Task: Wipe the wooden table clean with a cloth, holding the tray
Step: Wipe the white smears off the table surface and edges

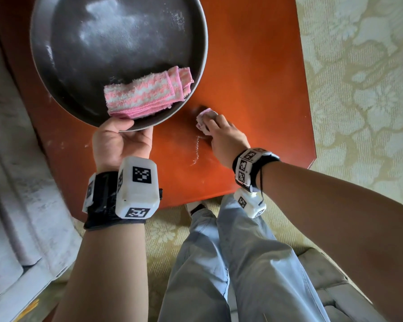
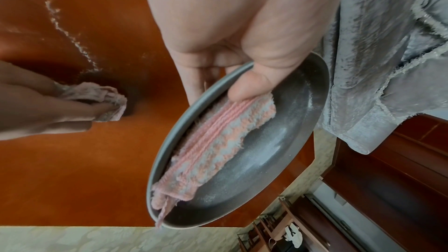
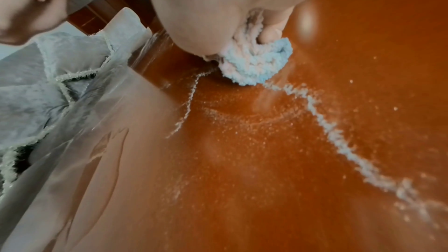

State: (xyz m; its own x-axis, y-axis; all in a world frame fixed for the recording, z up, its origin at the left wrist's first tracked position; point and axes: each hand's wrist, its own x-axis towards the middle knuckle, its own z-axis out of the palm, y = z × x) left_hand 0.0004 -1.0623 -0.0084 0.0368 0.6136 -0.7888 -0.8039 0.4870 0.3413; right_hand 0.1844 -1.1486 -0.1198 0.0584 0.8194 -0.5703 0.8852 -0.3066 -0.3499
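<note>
A round dark grey tray point(image 1: 63, 94) point(image 2: 286, 170) dusted with white powder is held over the orange wooden table point(image 1: 254, 77) point(image 2: 72, 170) point(image 3: 339, 26). My left hand point(image 1: 121, 140) point(image 2: 242, 76) grips its near rim, thumb on top and touching a folded pink-and-white cloth point(image 1: 147, 94) point(image 2: 218, 141) lying in the tray. My right hand point(image 1: 223, 135) point(image 3: 218, 16) grips a bunched pink cloth point(image 1: 204, 119) point(image 2: 101, 95) point(image 3: 254, 64) and presses it on the table. A line of white powder point(image 1: 197, 147) point(image 2: 70, 35) point(image 3: 339, 137) trails on the wood beside that cloth.
A grey quilted sofa cover point(image 1: 14, 182) point(image 2: 387, 45) point(image 3: 48, 83) borders the table's left side. Patterned cream carpet point(image 1: 358, 89) lies to the right and front. My legs in light jeans point(image 1: 230, 263) stand at the table's near edge. Dark wooden furniture point(image 2: 387, 179) shows beyond.
</note>
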